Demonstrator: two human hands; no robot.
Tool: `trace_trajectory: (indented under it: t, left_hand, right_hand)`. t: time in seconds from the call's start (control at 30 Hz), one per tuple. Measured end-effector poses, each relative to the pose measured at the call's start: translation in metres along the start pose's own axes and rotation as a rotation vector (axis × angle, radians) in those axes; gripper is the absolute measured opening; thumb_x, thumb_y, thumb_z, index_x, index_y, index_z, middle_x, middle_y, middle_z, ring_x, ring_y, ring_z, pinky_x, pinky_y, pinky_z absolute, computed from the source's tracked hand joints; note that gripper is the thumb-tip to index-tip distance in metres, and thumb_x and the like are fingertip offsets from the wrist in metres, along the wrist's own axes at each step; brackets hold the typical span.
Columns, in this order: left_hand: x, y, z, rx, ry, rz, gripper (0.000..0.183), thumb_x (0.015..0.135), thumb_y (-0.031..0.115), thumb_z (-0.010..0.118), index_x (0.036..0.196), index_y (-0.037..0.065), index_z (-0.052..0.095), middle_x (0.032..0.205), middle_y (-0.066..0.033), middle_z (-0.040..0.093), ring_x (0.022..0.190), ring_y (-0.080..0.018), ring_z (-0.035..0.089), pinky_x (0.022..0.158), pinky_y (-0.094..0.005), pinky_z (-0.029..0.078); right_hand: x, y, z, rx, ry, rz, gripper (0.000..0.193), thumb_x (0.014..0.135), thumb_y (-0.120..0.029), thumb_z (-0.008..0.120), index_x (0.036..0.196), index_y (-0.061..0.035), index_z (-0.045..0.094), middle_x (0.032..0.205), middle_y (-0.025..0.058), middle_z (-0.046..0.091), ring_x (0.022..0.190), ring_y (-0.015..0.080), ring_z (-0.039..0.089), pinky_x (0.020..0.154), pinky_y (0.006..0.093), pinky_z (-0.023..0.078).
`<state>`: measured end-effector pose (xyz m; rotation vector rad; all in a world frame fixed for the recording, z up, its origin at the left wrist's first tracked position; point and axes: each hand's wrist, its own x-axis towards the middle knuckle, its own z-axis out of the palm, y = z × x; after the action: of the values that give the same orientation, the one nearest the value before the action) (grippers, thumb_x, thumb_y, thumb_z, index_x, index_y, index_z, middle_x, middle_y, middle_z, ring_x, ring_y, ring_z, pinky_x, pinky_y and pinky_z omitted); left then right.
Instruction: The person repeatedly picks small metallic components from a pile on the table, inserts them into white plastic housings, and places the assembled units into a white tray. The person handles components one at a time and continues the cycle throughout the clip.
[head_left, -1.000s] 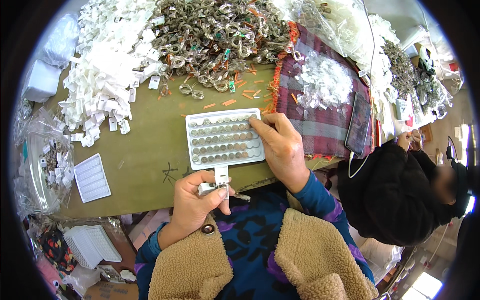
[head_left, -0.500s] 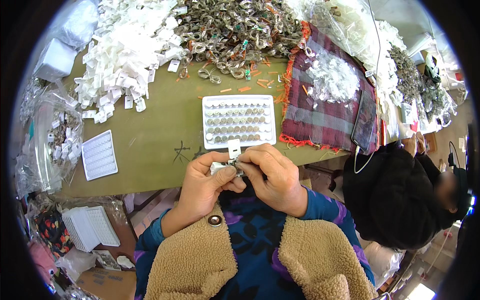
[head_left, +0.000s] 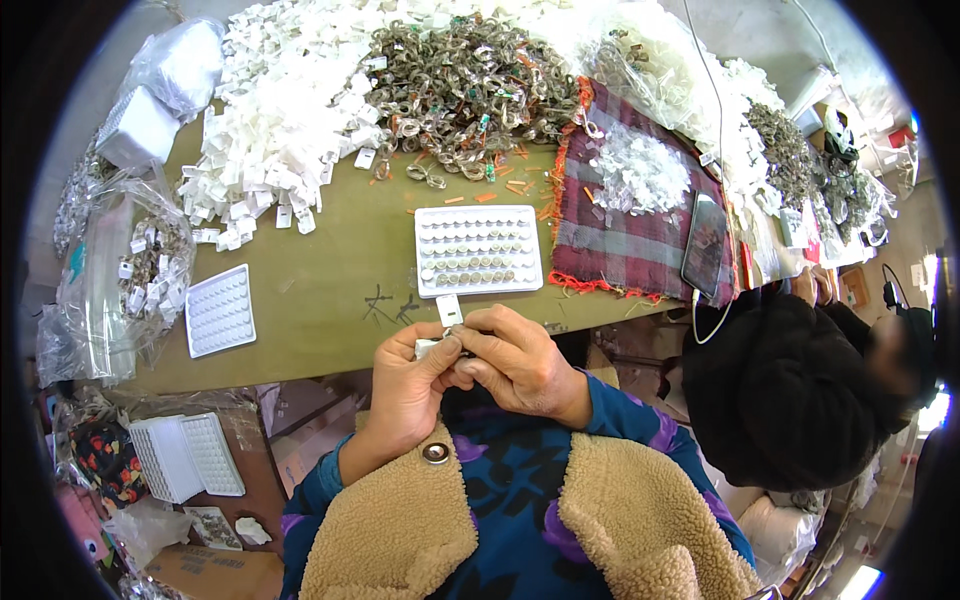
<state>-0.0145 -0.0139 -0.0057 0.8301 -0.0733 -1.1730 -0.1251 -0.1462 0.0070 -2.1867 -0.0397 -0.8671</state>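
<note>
Green table (head_left: 335, 240) ahead; 2 hands (head_left: 405, 388) (head_left: 525, 365) hold a white casing (head_left: 449, 308).

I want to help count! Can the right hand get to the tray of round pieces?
Probably yes: the tray lies just beyond the right hand, and nothing visible blocks the way, though it looks busy at a white piece.

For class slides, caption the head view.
Left hand and right hand meet at an oblong white plastic piece near a white rectangular tray of silvery discs.
</note>
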Motion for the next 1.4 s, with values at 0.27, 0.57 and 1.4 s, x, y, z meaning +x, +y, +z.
trace_trajectory:
  t: [0.27, 0.57, 1.4]
  left_hand:
    - [-0.007, 0.011, 0.006, 0.208, -0.071, -0.019, 0.018, 0.087, 0.004, 0.071, 0.101, -0.003, 0.063, 0.086, -0.0132, 0.068, 0.06, -0.0169, 0.064, 0.053, -0.0269, 0.055]
    - [0.001, 0.007, 0.002, 0.001, -0.145, -0.274, 0.02, 0.088, 0.011, 0.074, 0.098, -0.001, 0.063, 0.078, -0.0097, 0.067, 0.054, -0.0104, 0.059, 0.046, -0.0212, 0.047]
    - [0.029, -0.004, 0.016, -0.103, -0.213, -0.301, 0.025, 0.096, 0.022, 0.065, 0.107, 0.002, 0.057, 0.092, -0.0184, 0.065, 0.061, -0.0111, 0.058, 0.043, -0.0188, 0.043]
  right_hand:
    - [0.005, -0.014, -0.019, 0.276, 0.133, 0.468, 0.011, 0.092, -0.006, 0.065, 0.094, 0.004, 0.068, 0.089, 0.0125, 0.065, 0.082, 0.0186, 0.063, 0.071, 0.0317, 0.05]
    - [0.009, -0.003, -0.022, 0.275, -0.031, 0.433, 0.014, 0.08, -0.003, 0.075, 0.092, 0.0009, 0.068, 0.094, 0.0103, 0.066, 0.073, 0.0175, 0.062, 0.065, 0.0287, 0.051]
    - [-0.02, 0.07, -0.121, -0.467, 0.442, 0.489, 0.006, 0.083, 0.002, 0.067, 0.089, 0.0015, 0.066, 0.083, 0.0138, 0.062, 0.073, 0.0333, 0.062, 0.065, 0.0382, 0.049]
